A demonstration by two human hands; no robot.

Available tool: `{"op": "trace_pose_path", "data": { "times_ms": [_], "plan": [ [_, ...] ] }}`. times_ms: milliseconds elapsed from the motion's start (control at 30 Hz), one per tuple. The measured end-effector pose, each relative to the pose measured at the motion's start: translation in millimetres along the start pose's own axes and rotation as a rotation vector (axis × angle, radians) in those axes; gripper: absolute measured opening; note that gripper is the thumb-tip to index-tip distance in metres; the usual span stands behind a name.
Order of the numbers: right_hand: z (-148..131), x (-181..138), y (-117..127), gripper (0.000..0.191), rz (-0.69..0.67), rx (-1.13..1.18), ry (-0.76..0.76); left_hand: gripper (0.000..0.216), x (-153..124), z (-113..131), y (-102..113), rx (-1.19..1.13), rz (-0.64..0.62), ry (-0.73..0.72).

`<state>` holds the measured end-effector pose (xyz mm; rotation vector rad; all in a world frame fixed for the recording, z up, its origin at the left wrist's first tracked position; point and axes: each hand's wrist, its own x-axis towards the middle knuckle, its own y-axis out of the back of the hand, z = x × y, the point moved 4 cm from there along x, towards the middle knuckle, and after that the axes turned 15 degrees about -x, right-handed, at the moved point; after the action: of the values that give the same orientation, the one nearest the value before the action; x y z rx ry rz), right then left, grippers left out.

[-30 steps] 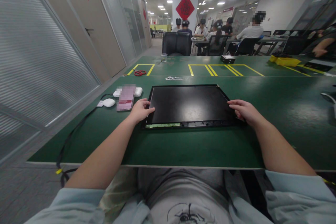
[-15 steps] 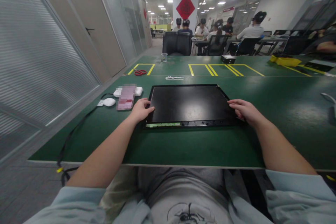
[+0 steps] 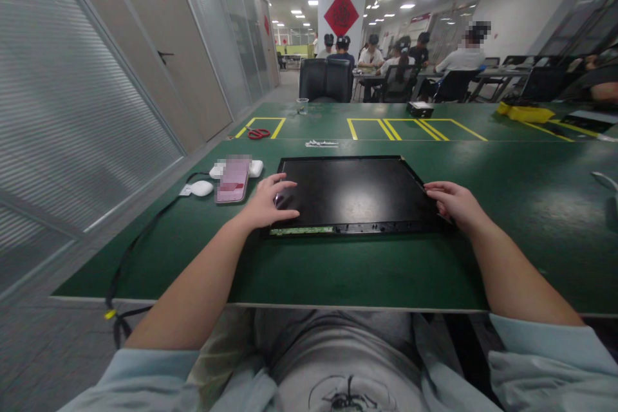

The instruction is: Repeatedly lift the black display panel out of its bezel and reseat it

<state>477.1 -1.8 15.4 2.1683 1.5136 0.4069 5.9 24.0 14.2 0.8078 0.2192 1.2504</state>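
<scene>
A black flat display panel (image 3: 355, 188) lies face up on the green table (image 3: 357, 273) in front of me. Its bezel is thin, and a green circuit strip (image 3: 302, 230) shows along the near edge on the left. My left hand (image 3: 264, 203) is over the panel's left side, thumb and fingers spread apart. Whether its fingertips touch the screen I cannot tell. At the right edge, my right hand (image 3: 454, 203) pinches the panel's rim between thumb and fingers; the fingers' undersides are hidden.
Left of the panel are a pink phone (image 3: 234, 180), a white round piece (image 3: 201, 188) and a black cable (image 3: 126, 250). Further back lie red scissors (image 3: 259, 134), small white strips (image 3: 321, 143), a clear cup (image 3: 302, 105) and a yellow container (image 3: 526, 112). People sit at desks beyond.
My left hand has opened from its grip on the left edge, its fingers spreading inward over the screen. The panel and my right hand have shifted slightly right.
</scene>
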Motion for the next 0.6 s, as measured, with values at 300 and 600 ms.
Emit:
{"op": "trace_pose_path", "data": {
  "times_ms": [300,600],
  "plan": [
    [4,2,12,0.022,0.167,-0.211,-0.030,0.065,-1,9,-8,-0.086,-0.203,-0.056],
    [10,7,7,0.027,0.096,-0.271,-0.006,0.064,-1,8,0,-0.173,-0.317,-0.071]
  ]
}}
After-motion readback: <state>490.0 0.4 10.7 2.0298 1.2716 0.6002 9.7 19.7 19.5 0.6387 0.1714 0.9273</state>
